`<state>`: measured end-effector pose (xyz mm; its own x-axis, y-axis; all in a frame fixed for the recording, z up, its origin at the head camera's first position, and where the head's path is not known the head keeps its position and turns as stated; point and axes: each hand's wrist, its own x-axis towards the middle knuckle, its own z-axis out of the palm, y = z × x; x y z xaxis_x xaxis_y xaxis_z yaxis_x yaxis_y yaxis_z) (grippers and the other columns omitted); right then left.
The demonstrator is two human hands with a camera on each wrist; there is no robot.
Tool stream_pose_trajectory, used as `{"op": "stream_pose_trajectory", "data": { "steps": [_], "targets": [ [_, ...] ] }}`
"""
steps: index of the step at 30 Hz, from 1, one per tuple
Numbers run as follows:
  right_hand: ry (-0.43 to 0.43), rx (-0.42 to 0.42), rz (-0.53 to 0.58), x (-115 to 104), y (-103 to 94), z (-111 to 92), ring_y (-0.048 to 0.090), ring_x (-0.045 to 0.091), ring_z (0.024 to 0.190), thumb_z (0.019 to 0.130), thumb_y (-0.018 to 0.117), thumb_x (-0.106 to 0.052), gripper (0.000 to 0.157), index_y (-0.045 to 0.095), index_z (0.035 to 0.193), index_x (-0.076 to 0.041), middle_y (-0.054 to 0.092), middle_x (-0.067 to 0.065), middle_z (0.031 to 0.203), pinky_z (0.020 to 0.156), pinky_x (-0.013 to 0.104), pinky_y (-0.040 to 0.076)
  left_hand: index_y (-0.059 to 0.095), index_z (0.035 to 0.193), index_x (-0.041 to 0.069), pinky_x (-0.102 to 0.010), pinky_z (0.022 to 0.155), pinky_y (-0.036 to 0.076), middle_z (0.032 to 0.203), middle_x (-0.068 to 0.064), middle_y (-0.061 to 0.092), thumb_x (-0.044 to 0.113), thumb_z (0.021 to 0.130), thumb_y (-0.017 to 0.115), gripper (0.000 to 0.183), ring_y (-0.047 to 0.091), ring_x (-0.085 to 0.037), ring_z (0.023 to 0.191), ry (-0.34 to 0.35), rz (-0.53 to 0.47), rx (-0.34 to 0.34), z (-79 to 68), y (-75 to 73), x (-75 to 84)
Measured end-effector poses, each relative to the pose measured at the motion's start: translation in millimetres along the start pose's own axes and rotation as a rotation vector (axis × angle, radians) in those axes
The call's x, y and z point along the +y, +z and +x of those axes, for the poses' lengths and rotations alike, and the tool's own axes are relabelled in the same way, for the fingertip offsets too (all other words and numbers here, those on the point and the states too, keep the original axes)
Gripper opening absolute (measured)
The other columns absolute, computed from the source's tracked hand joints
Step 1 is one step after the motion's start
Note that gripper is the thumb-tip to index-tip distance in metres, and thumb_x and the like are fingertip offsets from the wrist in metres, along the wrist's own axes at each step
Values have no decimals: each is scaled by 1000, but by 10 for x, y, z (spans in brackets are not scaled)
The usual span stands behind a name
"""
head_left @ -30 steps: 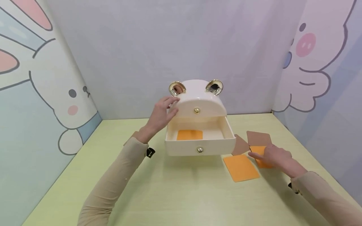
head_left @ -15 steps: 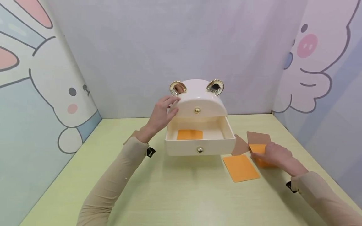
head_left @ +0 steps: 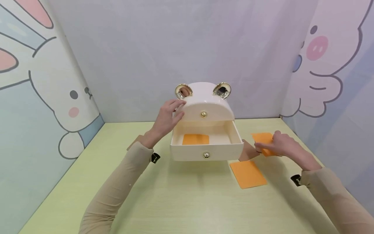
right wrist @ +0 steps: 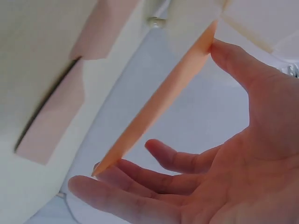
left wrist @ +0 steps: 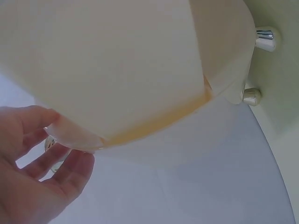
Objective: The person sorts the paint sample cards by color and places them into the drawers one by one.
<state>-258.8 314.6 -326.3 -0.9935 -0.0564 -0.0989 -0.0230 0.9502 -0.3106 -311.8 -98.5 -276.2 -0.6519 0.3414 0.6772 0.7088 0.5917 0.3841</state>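
Observation:
A white drawer box (head_left: 204, 102) with gold-rimmed round ears stands mid-table, its lower drawer (head_left: 188, 153) pulled out. Inside the drawer lies an orange card (head_left: 195, 139). My left hand (head_left: 166, 118) grips the box's upper left side, thumb on the front and fingers around the curved edge, as the left wrist view also shows. To the right of the drawer, my right hand (head_left: 284, 144) holds another orange card (right wrist: 156, 102) by opposite edges between thumb and fingertips, lifted off the table. A third orange card (head_left: 248, 174) lies flat in front of that hand.
A brown card (head_left: 248, 150) lies beside the drawer's right side; two brown cards show in the right wrist view, one (right wrist: 53, 119) nearer the hand. Another brown piece (head_left: 135, 142) is partly hidden behind the left forearm. Cartoon-printed walls (head_left: 187, 48) enclose the table.
My right hand has pinched the orange card, raised it from the table and moved it away from me, over the brown card there. The left hand stays on the box.

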Motion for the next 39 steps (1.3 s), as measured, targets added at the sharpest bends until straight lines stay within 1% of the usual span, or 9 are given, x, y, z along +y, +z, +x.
{"op": "stream_pose_trajectory", "data": {
  "steps": [3, 9, 12, 16, 19, 22, 27, 30, 39],
  "targets": [
    [-44, 30, 25, -80, -87, 30, 45, 21, 60, 81, 61, -66, 79, 42, 94, 10, 43, 9, 69, 52, 28, 33, 63, 122, 4, -44, 85, 53, 120, -16, 62, 5, 89, 66, 33, 56, -31, 105, 0, 2, 4, -6, -2, 5],
    [-112, 71, 40, -258, -280, 60, 47, 20, 63, 81, 65, -63, 84, 47, 108, 15, 48, 8, 68, 58, 27, 37, 63, 121, 4, -45, 85, 53, 120, -16, 62, 5, 89, 66, 33, 56, -32, 107, 4, -4, 11, -18, 3, -1],
    [-126, 73, 61, -351, -372, 43, 48, 21, 66, 80, 66, -63, 81, 49, 108, 12, 50, 12, 73, 59, 28, 38, 63, 122, 4, -44, 85, 54, 120, -16, 62, 5, 89, 66, 33, 56, -31, 107, 1, 0, 11, -19, 9, -5],
    [-154, 83, 81, -449, -491, -6, 54, 27, 82, 79, 68, -61, 81, 49, 111, 10, 57, 26, 103, 66, 30, 44, 63, 123, 3, -44, 85, 53, 121, -16, 62, 5, 89, 67, 34, 56, -31, 109, -5, 1, 11, -22, 14, -9],
    [-175, 94, 89, -522, -569, -49, 57, 30, 90, 77, 71, -60, 81, 50, 115, 8, 57, 29, 116, 71, 35, 49, 63, 123, 3, -44, 86, 54, 121, -16, 62, 4, 88, 67, 35, 56, -32, 110, -2, 1, 15, -21, 17, -13],
    [-207, 100, 95, -599, -632, -97, 58, 34, 97, 76, 74, -58, 80, 50, 118, 6, 58, 28, 116, 78, 42, 50, 63, 123, 3, -45, 85, 54, 120, -16, 62, 4, 88, 67, 35, 56, -31, 110, 5, 4, 19, -18, 20, -13],
    [-271, 94, 107, -724, -710, -169, 54, 40, 114, 74, 77, -53, 80, 50, 122, 4, 58, 26, 123, 92, 53, 46, 63, 123, 4, -43, 85, 54, 120, -16, 63, 5, 88, 68, 35, 57, -30, 109, 7, 10, 26, -20, 18, -4],
    [-309, 88, 92, -802, -741, -206, 54, 40, 118, 73, 79, -52, 78, 53, 124, 1, 59, 24, 126, 94, 54, 45, 63, 123, 4, -41, 85, 54, 119, -16, 63, 6, 88, 68, 36, 57, -31, 108, 5, 13, 27, -23, 15, -3],
    [-455, 77, 67, -1045, -723, -266, 56, 35, 116, 68, 84, -47, 72, 58, 121, -6, 63, 17, 123, 91, 50, 48, 63, 124, 2, -43, 86, 54, 121, -17, 62, 7, 89, 67, 36, 56, -32, 110, 7, 10, 32, -34, 27, 14]
  ]
}}
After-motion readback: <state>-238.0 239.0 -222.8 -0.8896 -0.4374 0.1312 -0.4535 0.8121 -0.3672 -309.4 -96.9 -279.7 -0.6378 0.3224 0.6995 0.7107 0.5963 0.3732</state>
